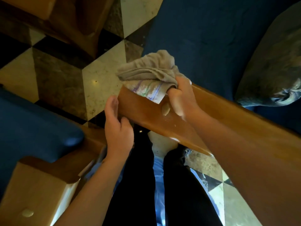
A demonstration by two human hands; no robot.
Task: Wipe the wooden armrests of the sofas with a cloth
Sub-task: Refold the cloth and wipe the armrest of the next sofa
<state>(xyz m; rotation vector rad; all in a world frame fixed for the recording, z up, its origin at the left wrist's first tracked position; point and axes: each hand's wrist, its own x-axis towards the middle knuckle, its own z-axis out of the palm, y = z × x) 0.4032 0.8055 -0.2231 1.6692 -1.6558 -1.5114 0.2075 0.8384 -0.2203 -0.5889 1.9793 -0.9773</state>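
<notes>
A glossy wooden armrest of a blue sofa runs from the centre toward the right edge. My right hand grips a bunched grey cloth with a white striped patch, pressed on the armrest's front end. My left hand holds the armrest's left side edge, fingers curled against the wood, with no cloth in it. A second wooden armrest belongs to another blue sofa at the lower left.
The blue sofa seat lies beyond the armrest, with a grey-blue cushion at the right. Another blue seat is at the left. A wooden furniture piece stands at the top left on the patterned marble floor. My dark-trousered legs stand below.
</notes>
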